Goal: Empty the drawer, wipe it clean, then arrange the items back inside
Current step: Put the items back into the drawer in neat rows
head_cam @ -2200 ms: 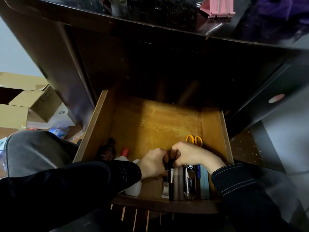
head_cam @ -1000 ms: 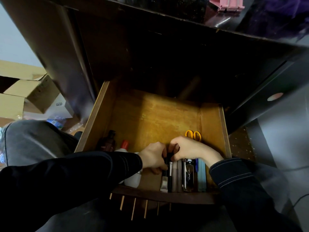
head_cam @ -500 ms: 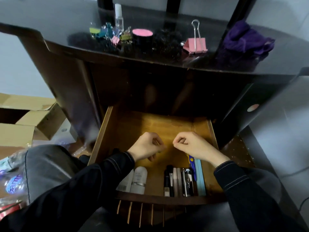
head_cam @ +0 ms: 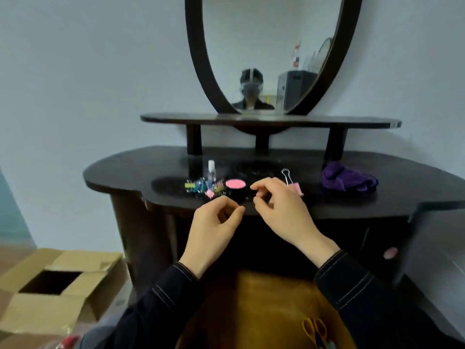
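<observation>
The open wooden drawer [head_cam: 264, 306] shows at the bottom of the view, with yellow-handled scissors [head_cam: 314, 328] near its right side. Both my hands are raised in front of the dark dresser top [head_cam: 125, 172]. My left hand [head_cam: 214, 227] and my right hand [head_cam: 279, 210] have loosely curled fingers and hold nothing. On the dresser top lie several small coloured binder clips [head_cam: 201, 187], a small clear spray bottle [head_cam: 211, 170], a round black container with a pink lid [head_cam: 235, 187], a large pink binder clip [head_cam: 293, 183] and a purple cloth [head_cam: 348, 181].
An oval mirror [head_cam: 271, 54] stands above a narrow shelf [head_cam: 176, 118] at the back of the dresser. An open cardboard box [head_cam: 55, 288] sits on the floor at the left. A cupboard door with a pink knob [head_cam: 390, 253] is at the right.
My head has tilted up from the drawer to the dresser top. Both hands have let go of the items in the drawer and risen to the dresser's front edge.
</observation>
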### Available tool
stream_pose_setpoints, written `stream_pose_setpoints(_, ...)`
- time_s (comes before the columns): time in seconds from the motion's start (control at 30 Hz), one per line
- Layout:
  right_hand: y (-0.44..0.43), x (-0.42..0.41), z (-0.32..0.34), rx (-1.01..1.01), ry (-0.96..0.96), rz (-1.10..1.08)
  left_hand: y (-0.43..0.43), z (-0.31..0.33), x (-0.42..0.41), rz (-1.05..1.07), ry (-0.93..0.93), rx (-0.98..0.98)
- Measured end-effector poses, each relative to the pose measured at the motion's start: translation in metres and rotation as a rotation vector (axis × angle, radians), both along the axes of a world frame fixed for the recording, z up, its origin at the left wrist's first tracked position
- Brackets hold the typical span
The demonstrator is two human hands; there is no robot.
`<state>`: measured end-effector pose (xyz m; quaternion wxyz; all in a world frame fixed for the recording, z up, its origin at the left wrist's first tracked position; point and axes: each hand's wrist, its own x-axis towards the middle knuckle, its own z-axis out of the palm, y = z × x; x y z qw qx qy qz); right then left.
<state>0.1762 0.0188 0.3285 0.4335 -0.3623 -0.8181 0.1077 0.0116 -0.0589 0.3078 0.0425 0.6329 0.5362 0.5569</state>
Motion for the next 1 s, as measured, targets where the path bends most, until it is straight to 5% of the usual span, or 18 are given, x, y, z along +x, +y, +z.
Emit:
stream_pose_setpoints(0.1, 0.022, -0.028, 0.011, -0.086, -0.181, -0.059, 0.018, 0.016, -0.023, 0.292, 0.13, 0.087)
stream_pose_setpoints(0.17, 0.034, -0.042, 0.015, -0.126, -0.302, -0.084, 0.035, 0.022, -0.041, 0.397, 0.233, -0.022)
stream_pose_setpoints(0.43, 0.058, -0.062, 0.019, -0.101, -0.409, -0.267, 0.082, 0.035, -0.07, 0.293, 0.373, -0.467)
stream_pose_setpoints(0.53, 0.057, -0.062, 0.017, -0.073, -0.375, -0.313, 0.083, 0.031, -0.068, 0.307, 0.459, -0.442)
stream_pose_setpoints(0.73, 0.055, -0.061, 0.017, 0.054, -0.258, -0.065, 0.082, 0.033, -0.073, 0.222, 0.461, -0.362)
stream_pose_setpoints(1.0, 0.069, -0.08, 0.017, 0.008, -0.496, 0.007, 0.085, 0.034, -0.099, 0.119, 0.487, -0.325)
